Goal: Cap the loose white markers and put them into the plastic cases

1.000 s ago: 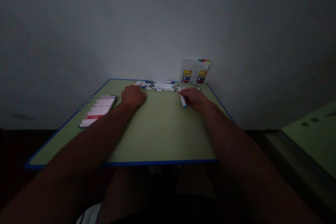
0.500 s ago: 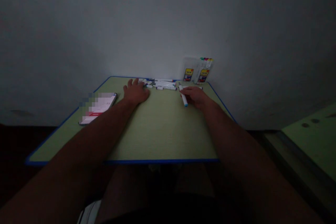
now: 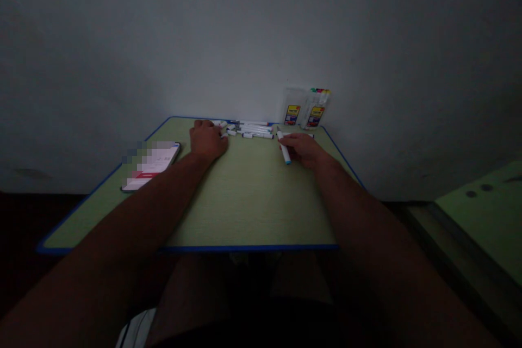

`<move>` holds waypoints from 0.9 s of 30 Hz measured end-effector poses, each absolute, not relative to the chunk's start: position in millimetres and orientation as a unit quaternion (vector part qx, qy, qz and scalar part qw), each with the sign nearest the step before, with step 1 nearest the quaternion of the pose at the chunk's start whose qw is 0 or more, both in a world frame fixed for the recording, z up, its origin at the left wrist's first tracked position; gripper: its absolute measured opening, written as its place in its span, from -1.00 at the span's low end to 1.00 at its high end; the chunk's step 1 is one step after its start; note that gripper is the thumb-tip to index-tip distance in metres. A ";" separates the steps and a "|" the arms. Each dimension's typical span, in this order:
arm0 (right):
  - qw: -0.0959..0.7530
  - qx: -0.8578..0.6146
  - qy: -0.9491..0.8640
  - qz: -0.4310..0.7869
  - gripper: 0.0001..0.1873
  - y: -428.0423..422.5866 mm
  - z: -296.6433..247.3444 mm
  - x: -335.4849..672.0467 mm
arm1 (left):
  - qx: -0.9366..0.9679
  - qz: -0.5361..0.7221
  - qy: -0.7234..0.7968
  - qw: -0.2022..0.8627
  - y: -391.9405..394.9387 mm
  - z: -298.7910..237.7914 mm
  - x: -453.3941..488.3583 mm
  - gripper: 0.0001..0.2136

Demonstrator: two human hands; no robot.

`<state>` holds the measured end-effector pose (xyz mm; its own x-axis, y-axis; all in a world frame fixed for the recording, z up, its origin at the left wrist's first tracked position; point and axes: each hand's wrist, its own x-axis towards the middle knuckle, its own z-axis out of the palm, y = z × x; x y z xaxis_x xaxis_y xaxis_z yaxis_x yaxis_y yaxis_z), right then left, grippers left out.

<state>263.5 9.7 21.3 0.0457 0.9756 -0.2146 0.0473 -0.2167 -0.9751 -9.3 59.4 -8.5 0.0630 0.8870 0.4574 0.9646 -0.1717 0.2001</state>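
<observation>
White marker [image 3: 284,151] sitting at one o'clock on table [image 3: 244,196], right hand [image 3: 302,148] grasping it mid-length, tip [image 3: 278,129] pointing just short of twelve, probably keeping grip clean. Left hand [image 3: 207,140] resting at eleven beside caps [image 3: 231,132]; whether grasping anything, cannot tell.

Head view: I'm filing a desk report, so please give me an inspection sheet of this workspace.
Surface: green table with blue edging
Job's things: blue-ended marker, tip uncovered; loose white markers near the far edge
Clutter: phone at left, screen lit
Hands: right hand grips the blue-ended marker; left hand is beside the loose white markers, grip unclear
Cables: nothing seen
Surroundings: pale wall behind; two clear cases stand before it
</observation>
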 end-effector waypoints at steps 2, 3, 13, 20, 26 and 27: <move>0.441 -0.576 -0.443 0.526 -0.87 8.4 22.8 262.4 | -0.730 -0.248 -0.633 0.074 56.5 -5.5 -7.5 -0.65; 0.441 -0.577 -0.443 0.526 -0.87 7.9 23.4 261.9 | -0.732 -0.247 -0.631 0.067 54.7 -3.0 -6.2 -0.65; 0.428 -0.559 -0.465 0.537 -0.85 7.7 23.8 258.0 | -0.680 -0.285 -0.600 -0.309 28.3 26.7 15.5 -0.82; 0.421 -0.550 -0.464 0.552 -0.89 9.9 20.5 255.8 | -0.585 -0.303 -0.597 -0.457 9.6 22.9 25.7 -0.83; 0.411 -0.538 -0.472 0.565 -0.86 5.3 22.1 250.0 | -0.580 -0.316 -0.567 -0.492 4.3 18.7 21.2 -0.78; 0.409 -0.537 -0.473 0.566 -0.86 4.3 22.4 249.1 | -0.578 -0.321 -0.562 -0.497 3.5 18.1 20.2 -0.80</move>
<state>249.1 4.3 22.4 -0.0889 0.9714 -0.2201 0.0443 -0.2169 -0.9752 20.2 3.5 18.1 0.1613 0.9689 -0.1876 0.3306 0.1260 0.9353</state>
